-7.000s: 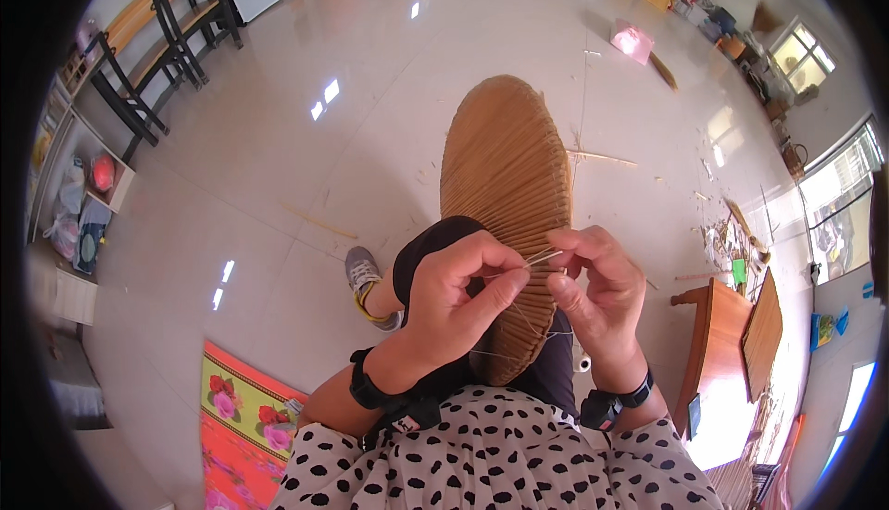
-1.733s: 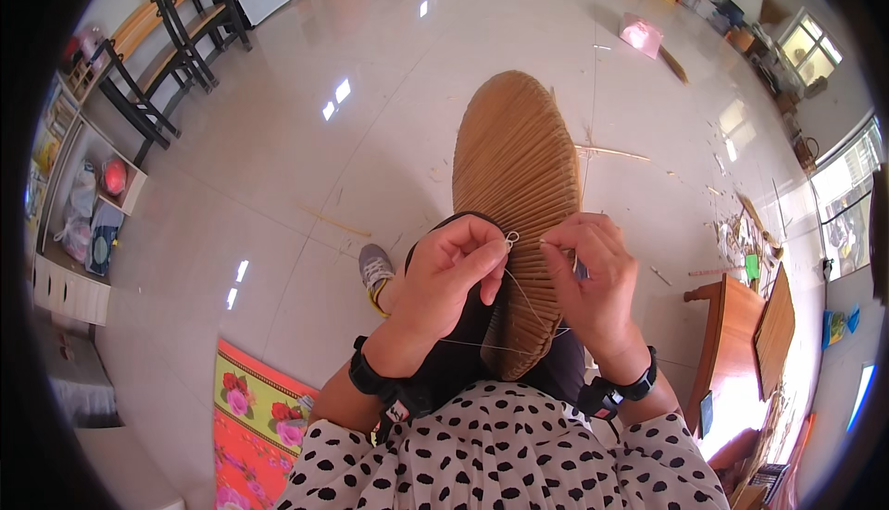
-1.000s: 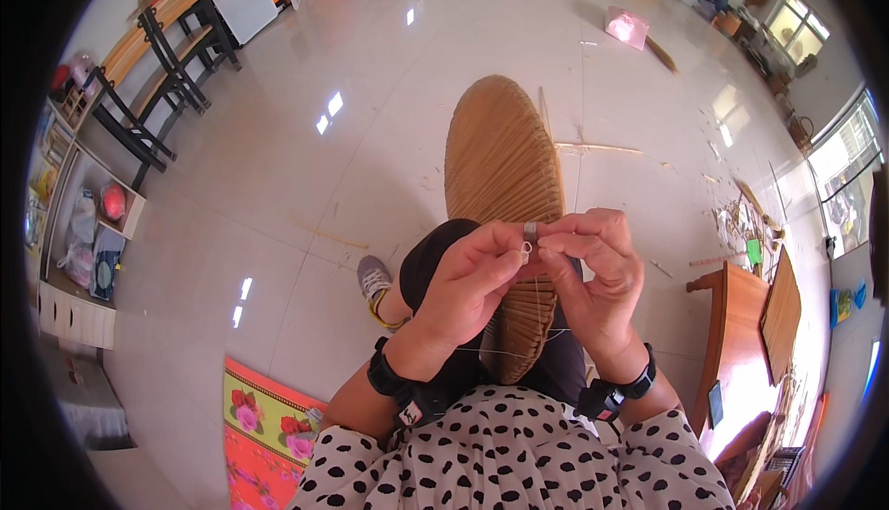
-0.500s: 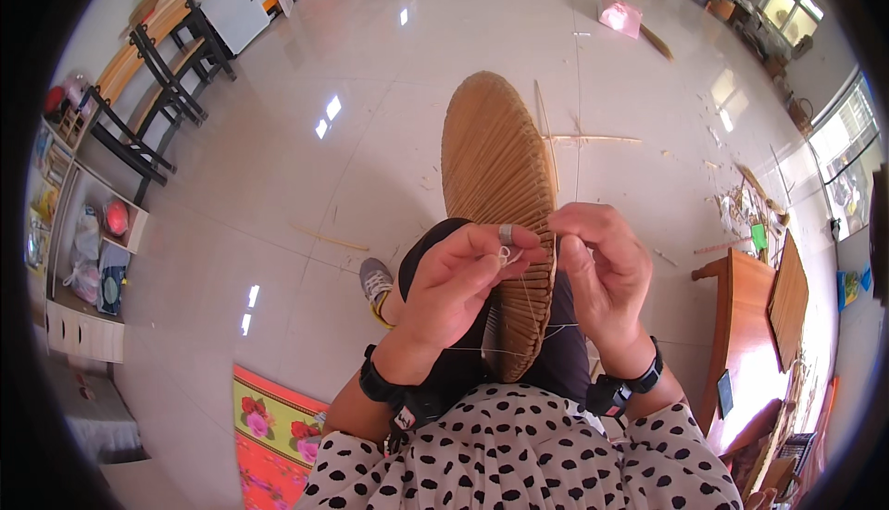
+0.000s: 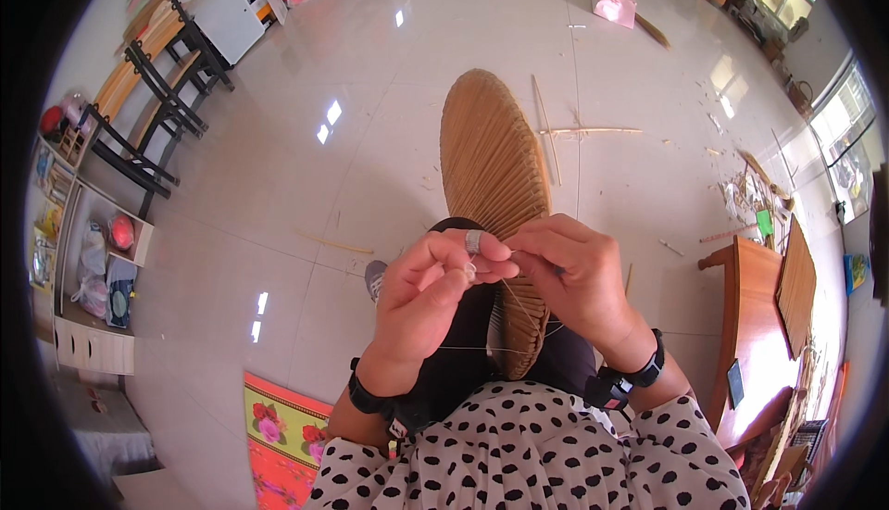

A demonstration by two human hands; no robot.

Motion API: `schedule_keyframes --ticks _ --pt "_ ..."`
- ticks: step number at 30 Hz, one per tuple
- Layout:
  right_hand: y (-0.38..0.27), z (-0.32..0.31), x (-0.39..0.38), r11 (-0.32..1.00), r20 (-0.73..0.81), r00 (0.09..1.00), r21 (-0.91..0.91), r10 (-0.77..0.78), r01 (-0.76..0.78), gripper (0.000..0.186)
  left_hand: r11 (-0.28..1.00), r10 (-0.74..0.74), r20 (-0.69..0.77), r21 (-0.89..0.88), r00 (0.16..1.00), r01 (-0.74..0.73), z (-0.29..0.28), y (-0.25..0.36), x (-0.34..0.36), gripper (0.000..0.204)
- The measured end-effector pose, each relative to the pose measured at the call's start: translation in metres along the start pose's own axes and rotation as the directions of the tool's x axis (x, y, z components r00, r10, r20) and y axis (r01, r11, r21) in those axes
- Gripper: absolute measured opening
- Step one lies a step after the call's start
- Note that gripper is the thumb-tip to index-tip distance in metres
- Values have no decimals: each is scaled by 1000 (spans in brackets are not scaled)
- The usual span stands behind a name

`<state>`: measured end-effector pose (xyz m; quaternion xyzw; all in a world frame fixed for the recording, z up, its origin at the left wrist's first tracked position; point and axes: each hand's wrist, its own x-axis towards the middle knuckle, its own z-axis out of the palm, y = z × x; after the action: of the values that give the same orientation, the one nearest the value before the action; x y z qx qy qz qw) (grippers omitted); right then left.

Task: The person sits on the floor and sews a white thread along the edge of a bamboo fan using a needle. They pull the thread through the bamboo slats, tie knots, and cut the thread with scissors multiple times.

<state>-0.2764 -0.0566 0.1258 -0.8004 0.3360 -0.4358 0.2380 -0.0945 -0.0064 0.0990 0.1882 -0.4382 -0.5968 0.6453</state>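
Standing on edge between my knees is a round, flat brown straw piece (image 5: pixel 489 144) with ribs fanning out and a thick edge. In front of its lower part my left hand (image 5: pixel 419 299) is closed in a pinch on a small loop of white thread (image 5: pixel 470 273). A wide metal ring (image 5: pixel 473 242) sits on one of its fingers. My right hand (image 5: pixel 585 274) is pinched too, its fingertips meeting the left ones; what it grips is too small to make out. Thin thread runs down from the hands and across my lap past the straw piece.
Straw bits and crossed stalks (image 5: pixel 583 130) lie on the tiled floor beyond. At right stands a wooden table (image 5: pixel 741 325) beside a scrap heap (image 5: pixel 750 197). Chairs (image 5: pixel 171 75) and a shelf unit (image 5: pixel 88 348) line the left; a flowered mat (image 5: pixel 278 436) lies near left.
My right hand has moved left and down, bringing its fingertips to the left hand's. My left hand has shifted slightly left with the thread.
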Motion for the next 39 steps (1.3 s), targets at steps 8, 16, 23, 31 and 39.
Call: schedule_keyframes --ticks 8,16,23,31,39 --pt "0 0 -3 999 -31 999 49 19 -18 14 975 -144 -138 150 980 165 1 1 -2 8" --pt "1 1 -4 998 -34 999 62 30 -28 14 968 -189 -105 150 976 203 3 -5 1 9" --pt "0 -1 -4 998 -8 999 50 46 -45 18 960 -217 -128 150 968 235 4 -8 6 11" --pt "0 0 -3 998 -39 998 44 53 -51 12 940 -272 -168 166 948 299 6 -11 13 11" --pt "-3 -1 -2 997 -32 997 34 68 -67 23 925 -272 -226 206 935 319 10 -14 19 10"
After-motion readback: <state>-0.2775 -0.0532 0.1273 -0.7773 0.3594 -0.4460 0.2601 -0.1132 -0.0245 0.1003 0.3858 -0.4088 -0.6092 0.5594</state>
